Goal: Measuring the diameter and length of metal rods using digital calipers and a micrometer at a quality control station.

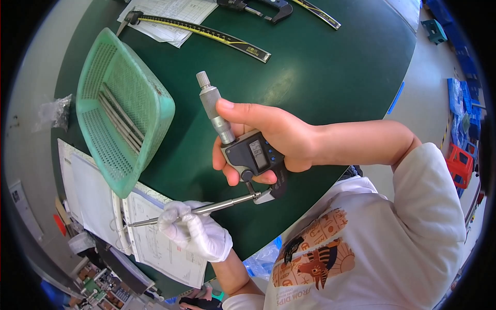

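My right hand (pixel 274 132), bare, is wrapped round a digital outside micrometer (pixel 248 155), with the thumb on its thimble and the other fingers around the frame. The micrometer is tilted, its small display facing up. One end of a slim, stepped metal shaft (pixel 227 203) sits at the micrometer's measuring faces; whether both faces touch it I cannot tell. My left hand (pixel 194 232), in a white glove, grips that shaft near its middle with fingers pinched. The shaft's thinner end sticks out beyond the glove, over an open ring binder (pixel 165 240).
A green plastic basket (pixel 164 103) holding several metal rods (pixel 121 119) stands on the green table (pixel 330 67). A digital caliper (pixel 206 35) lies partly on paper sheets (pixel 175 10). Another micrometer (pixel 279 10) and a second scale bar (pixel 320 14) lie at the far edge.
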A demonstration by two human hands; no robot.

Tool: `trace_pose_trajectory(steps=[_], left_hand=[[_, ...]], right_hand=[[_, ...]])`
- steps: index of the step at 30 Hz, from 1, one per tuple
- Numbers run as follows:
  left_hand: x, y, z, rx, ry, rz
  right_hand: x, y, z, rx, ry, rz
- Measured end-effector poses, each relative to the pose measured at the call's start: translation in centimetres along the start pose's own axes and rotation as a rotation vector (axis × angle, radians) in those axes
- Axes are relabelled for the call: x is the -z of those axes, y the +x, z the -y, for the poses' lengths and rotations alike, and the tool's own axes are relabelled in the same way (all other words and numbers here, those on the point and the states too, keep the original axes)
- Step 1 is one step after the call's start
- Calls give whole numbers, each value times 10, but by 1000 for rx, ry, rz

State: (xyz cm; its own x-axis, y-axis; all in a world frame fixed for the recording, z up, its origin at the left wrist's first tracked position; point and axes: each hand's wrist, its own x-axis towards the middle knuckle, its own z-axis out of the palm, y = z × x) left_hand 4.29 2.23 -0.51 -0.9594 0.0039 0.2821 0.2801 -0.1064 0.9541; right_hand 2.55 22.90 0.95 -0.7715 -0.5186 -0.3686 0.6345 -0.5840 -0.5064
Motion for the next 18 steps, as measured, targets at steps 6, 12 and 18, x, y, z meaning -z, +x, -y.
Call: trace_pose_trajectory(steps=[6, 12, 18], left_hand=[[-5, 0, -2, -19, 36, -54], [-6, -2, -1, 11, 93, -12], [-4, -3, 0, 7, 63, 67]], right_hand=[[-4, -2, 1, -19, 7, -41], [-3, -2, 1, -21, 66, -24], [-2, -3, 2, -19, 36, -26]])
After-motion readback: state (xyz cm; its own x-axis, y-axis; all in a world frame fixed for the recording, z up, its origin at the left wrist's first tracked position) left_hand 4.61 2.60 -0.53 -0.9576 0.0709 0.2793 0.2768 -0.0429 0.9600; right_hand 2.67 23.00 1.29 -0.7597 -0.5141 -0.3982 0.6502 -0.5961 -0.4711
